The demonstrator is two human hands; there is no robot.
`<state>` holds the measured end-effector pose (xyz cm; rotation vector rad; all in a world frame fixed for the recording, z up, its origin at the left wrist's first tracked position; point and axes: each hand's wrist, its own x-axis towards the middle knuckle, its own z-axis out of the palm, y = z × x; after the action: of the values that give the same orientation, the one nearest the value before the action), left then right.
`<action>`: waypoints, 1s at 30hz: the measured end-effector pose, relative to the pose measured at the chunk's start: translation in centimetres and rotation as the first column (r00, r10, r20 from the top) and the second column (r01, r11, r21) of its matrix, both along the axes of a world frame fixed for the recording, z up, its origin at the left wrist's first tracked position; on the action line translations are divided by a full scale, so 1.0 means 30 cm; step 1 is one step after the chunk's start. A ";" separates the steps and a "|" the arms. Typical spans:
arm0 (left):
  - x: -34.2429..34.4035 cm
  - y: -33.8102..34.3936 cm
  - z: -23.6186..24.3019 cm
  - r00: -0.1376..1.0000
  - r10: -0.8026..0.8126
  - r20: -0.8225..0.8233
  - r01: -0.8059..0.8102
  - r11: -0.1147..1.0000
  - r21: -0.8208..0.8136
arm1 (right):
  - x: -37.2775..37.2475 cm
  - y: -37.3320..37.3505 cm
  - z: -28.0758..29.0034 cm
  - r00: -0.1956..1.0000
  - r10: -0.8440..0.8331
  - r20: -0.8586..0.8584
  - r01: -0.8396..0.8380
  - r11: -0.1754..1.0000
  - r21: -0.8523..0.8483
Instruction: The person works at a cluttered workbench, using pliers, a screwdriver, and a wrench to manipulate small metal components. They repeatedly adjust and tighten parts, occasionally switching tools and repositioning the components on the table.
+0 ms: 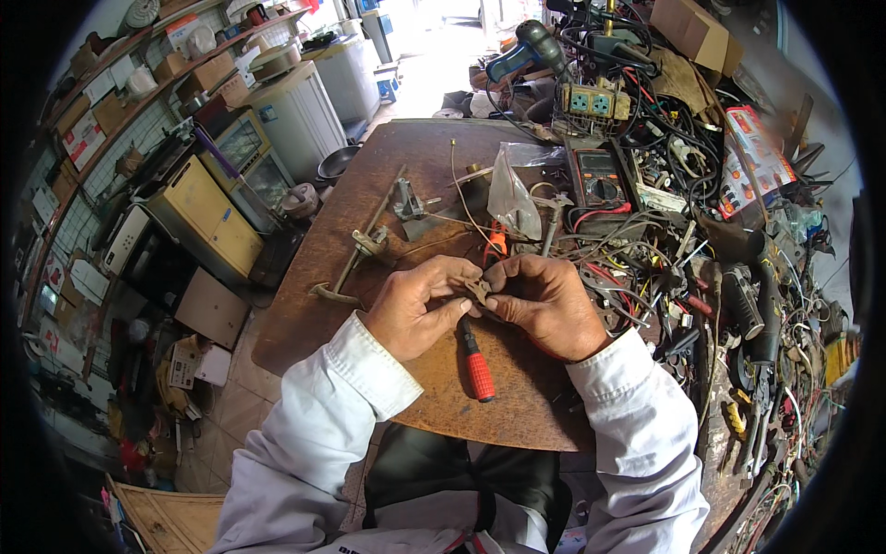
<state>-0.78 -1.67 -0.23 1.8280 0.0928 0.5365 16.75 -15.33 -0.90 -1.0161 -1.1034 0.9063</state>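
Between the fingertips of both hands, above the near middle of a wooden table (415, 408), is a small brownish metal part (477, 291). My left hand (415, 309) pinches it from the left with thumb and forefinger. On the other side, my right hand (551, 305) grips it with thumb and bent fingers. Its exact kind cannot be made out, as the fingers cover much of it. Just below the hands lies a screwdriver with a red and black handle (478, 369). Beyond them, an orange-handled tool (496, 240) lies partly hidden by my right hand.
A rusty metal rod assembly (355, 258) lies left on the table, near a grey metal bracket (406, 198). A clear plastic bag (514, 198) sits at the back. Right are a multimeter (598, 175), tangled wires (637, 249) and a blue heat gun (526, 54).
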 end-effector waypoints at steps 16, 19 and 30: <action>-0.005 0.004 0.005 0.980 0.045 -0.193 -0.045 0.999 0.002 | 0.018 0.011 -0.038 0.990 -0.098 0.099 0.096 0.995 0.025; -0.010 -0.003 0.022 0.964 0.050 -0.261 -0.058 0.998 -0.021 | 0.018 0.005 -0.036 0.996 -0.047 -0.071 0.043 0.997 -0.056; 0.000 0.007 -0.029 0.998 0.056 0.007 -0.056 0.997 0.053 | 0.014 0.008 -0.032 0.987 -0.141 0.078 0.148 0.986 -0.081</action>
<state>-0.78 -1.46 -1.09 1.8804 0.1275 0.5882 17.17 -15.10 -1.87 -1.1931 -1.0428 0.8114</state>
